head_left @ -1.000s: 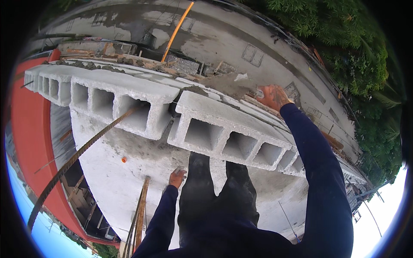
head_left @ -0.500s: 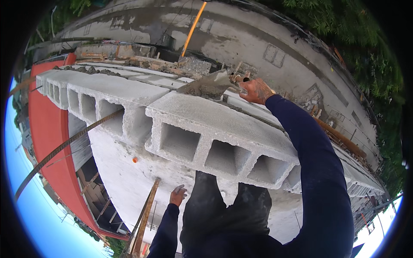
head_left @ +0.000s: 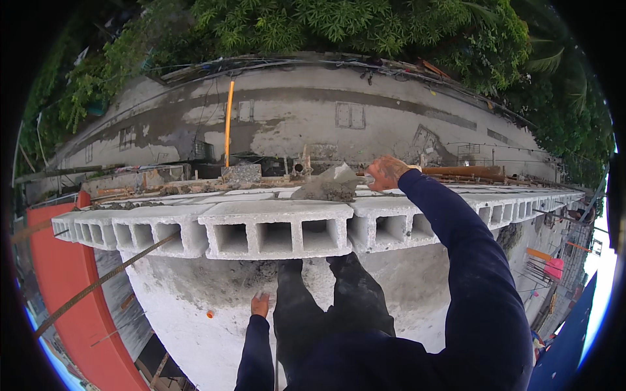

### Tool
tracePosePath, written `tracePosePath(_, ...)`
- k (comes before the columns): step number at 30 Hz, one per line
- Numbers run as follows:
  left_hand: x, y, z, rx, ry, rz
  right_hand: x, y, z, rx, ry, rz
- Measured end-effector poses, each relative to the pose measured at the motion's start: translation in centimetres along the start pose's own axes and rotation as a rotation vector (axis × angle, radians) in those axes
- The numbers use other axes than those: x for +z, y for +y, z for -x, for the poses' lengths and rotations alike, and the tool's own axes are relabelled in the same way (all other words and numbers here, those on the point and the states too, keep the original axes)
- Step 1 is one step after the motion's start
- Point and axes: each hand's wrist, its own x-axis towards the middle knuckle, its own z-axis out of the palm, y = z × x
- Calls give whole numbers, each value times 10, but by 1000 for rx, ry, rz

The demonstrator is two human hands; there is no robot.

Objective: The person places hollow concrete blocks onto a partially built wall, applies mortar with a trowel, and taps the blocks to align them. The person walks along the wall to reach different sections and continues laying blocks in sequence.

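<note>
**Atop a wall of hollow blocks, mortar on the trowel**

Up on a course of grey hollow concrete blocks (head_left: pixel 277 228), seen from above, with the open cells of each block facing the camera and the row running left to right across the view, bending with the lens. Beyond the wall, a stained concrete surface (head_left: pixel 306 117) with an orange pole (head_left: pixel 228 120) standing upright against it, and thick green foliage (head_left: pixel 365 26) along the top. Below the blocks, a pale rough concrete slab (head_left: pixel 195 306); at far left a red-orange wall (head_left: pixel 62 287) and a thin rusty bar (head_left: pixel 104 280) slanting across it. Outdoors, daylight, a building site rather than a room.

Right hand (head_left: pixel 386 173), at the end of a dark blue sleeve (head_left: pixel 469 260), reaching over the top of the blocks and closed around the handle of a trowel (head_left: pixel 342 177). Trowel held just above the top face of the blocks, blade loaded with a heap of wet grey mortar (head_left: pixel 326 189). Long axis roughly along the row, blade pointing to the left, handle end to the right inside the fist; blade tilted slightly down toward the blocks.

Left hand (head_left: pixel 260 304) low down beside the dark trouser legs (head_left: pixel 326 306), well apart from the trowel, fingers loosely curled; cannot tell whether anything is in it.
</note>
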Motion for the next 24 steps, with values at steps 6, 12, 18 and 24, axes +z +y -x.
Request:
tracePosePath(6, -52, 31, -8, 174, -93, -114, -87, -89, 140, 291, 324, -167)
tracePosePath(12, -127, 51, 6, 237, -26, -219, -50, -211, 192, 284, 739, -333)
tracePosePath(18, -176, 45, 49, 223, 96, -191, 56, -267, 137, 549, 590, -275)
tracePosePath(24, -174, -22, 112, 443, 300, -258, 91, -249, 146, 580, 738, -328)
